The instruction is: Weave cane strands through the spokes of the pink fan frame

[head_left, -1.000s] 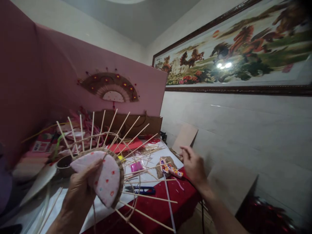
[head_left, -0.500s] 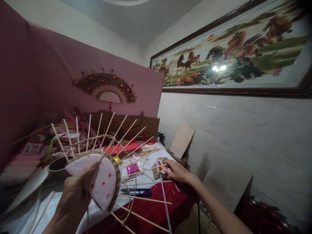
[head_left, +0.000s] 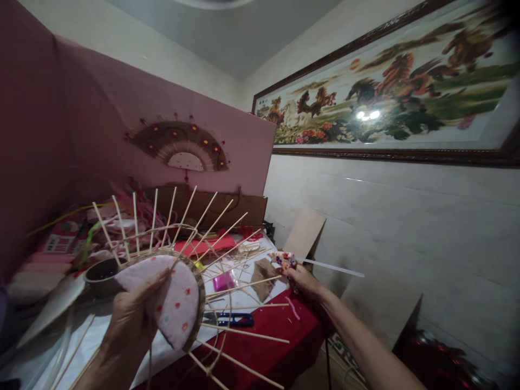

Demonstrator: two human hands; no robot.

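My left hand (head_left: 132, 317) grips a half-round fan base (head_left: 184, 295), thumb across its white, dotted cloth face. Thin wooden sticks (head_left: 221, 246) spread out from the base's rim, with twine (head_left: 221, 346) strung loosely among them. To the right, my right hand (head_left: 304, 281) is closed around a flower-patterned glue gun (head_left: 284, 260). A long translucent glue stick (head_left: 337, 266) juts from it toward the right. Beside the gun, a scrap of brown burlap (head_left: 264, 279) lies on the table. Blue-handled snips (head_left: 235, 319) lie behind the sticks, partly covered by them.
A finished fan (head_left: 176, 143) hangs on the pink board (head_left: 244, 146). Pink cloth and ribbons (head_left: 122, 222) are heaped at left, near a dark round container (head_left: 101, 272). A magenta packet (head_left: 223, 280) and red paper (head_left: 207, 244) lie on the table. A cord (head_left: 327, 357) hangs at the edge.
My right hand has lifted and turned the glue gun; its glue stick swings from pointing down to pointing right. The burlap is now more exposed. My left hand still holds the fan base.
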